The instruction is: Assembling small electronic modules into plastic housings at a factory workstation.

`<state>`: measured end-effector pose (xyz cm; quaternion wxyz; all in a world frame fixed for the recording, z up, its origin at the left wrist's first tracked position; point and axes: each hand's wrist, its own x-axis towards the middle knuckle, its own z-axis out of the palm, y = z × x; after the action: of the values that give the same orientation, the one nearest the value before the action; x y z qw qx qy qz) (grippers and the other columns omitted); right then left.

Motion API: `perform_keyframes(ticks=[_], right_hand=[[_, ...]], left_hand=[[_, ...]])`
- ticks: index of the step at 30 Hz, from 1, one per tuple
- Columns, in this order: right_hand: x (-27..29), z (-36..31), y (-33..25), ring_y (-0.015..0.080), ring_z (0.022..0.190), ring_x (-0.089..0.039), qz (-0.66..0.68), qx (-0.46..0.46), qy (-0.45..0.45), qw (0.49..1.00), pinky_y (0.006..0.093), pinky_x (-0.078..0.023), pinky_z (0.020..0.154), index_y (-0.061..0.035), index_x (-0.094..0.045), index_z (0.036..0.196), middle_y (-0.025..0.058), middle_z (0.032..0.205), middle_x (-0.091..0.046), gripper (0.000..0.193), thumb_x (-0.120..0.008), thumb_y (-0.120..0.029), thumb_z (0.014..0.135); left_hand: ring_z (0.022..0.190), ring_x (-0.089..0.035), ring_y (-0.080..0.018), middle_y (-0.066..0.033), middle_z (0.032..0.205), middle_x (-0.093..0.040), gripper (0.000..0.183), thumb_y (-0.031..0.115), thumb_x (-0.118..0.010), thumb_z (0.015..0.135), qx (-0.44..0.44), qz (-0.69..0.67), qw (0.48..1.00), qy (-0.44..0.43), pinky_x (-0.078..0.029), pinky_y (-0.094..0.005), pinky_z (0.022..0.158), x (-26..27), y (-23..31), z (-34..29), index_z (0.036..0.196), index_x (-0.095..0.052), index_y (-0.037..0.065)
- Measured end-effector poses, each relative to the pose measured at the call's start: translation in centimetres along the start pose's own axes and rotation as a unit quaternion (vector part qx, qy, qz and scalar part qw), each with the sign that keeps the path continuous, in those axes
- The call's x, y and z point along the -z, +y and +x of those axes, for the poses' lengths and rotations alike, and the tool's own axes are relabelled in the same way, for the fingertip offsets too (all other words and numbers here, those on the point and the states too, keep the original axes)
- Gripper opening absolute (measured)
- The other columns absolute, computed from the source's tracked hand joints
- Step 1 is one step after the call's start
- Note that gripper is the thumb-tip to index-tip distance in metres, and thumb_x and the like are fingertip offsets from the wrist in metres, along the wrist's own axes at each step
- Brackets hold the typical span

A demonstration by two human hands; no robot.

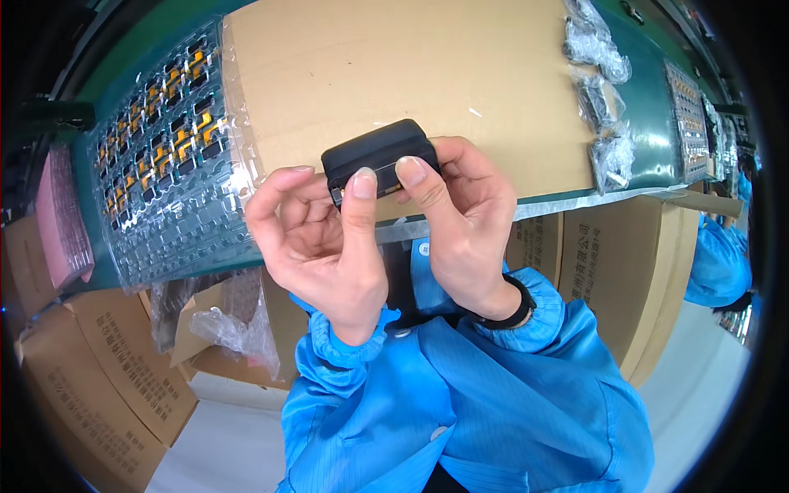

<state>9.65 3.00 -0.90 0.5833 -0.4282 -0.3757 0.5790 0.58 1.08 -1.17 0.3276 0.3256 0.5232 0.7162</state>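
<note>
Between both hands is a small black rounded plastic case [376, 146], held up over the near edge of a cardboard sheet. My left hand [329, 234] grips its left end, thumb pressed on the side facing me. At the right end my right hand [460, 197] closes on it, fingers behind and thumb on the same near side. A narrow recess with small light-coloured details shows by the thumbs; what it contains is too small to tell.
The cardboard sheet [411, 66] covers the green bench. Left of it lies a clear blister tray [164, 148] of small black and yellow-orange parts. Plastic-wrapped items [604, 107] line its right edge. Cardboard boxes [115, 378] stand below the bench; another person's blue sleeve [719, 263] shows far right.
</note>
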Motion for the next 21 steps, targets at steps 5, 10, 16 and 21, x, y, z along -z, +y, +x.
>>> perform_keyframes(ticks=[5,10,16,21], right_hand=[[-0.6,0.5,-0.2,0.0077,0.085,-0.057,0.019,0.021,-0.006,1.000,0.0244,-0.047,0.077,0.0045,-0.063,0.095,0.0034,0.088,-0.065,0.006,-0.065,0.000,0.091],[-1.0,0.8,0.4,0.0070,0.083,-0.058,0.017,0.004,-0.006,1.000,0.0238,-0.048,0.076,0.0045,-0.064,0.095,0.0019,0.087,-0.065,0.009,-0.067,-0.003,0.091],[0.1,7.5,-3.7,0.0120,0.071,-0.061,-0.022,-0.090,-0.028,0.995,0.0265,-0.049,0.066,0.0007,-0.061,0.101,0.0047,0.084,-0.065,0.024,-0.068,-0.020,0.092],[3.3,26.6,-4.3,0.0206,0.072,-0.065,-0.063,-0.179,0.055,0.980,0.0331,-0.055,0.063,0.0010,-0.057,0.105,0.0134,0.091,-0.066,0.025,-0.065,-0.020,0.094]], left_hand=[[0.096,-0.063,-0.0159,-0.0147,0.099,-0.061,0.047,-0.012,-0.068,0.083,0.018,-0.030,0.999,-0.019,-0.051,-0.0247,0.078,0.1,-0.3,0.5,0.120,-0.043,0.001],[0.095,-0.063,-0.0170,-0.0157,0.102,-0.060,0.049,-0.012,-0.070,0.081,-0.009,-0.051,0.999,0.011,-0.051,-0.0251,0.079,0.6,-1.4,0.5,0.119,-0.043,0.002],[0.103,-0.061,-0.0221,-0.0168,0.111,-0.063,0.056,0.000,-0.060,0.092,-0.012,-0.088,0.993,-0.072,-0.045,-0.0342,0.093,0.7,0.1,2.3,0.140,-0.032,0.004],[0.105,-0.060,-0.0231,-0.0176,0.121,-0.057,0.058,0.000,-0.058,0.092,-0.024,-0.013,0.992,-0.127,-0.044,-0.0344,0.096,1.4,1.3,2.0,0.142,-0.029,0.001]])
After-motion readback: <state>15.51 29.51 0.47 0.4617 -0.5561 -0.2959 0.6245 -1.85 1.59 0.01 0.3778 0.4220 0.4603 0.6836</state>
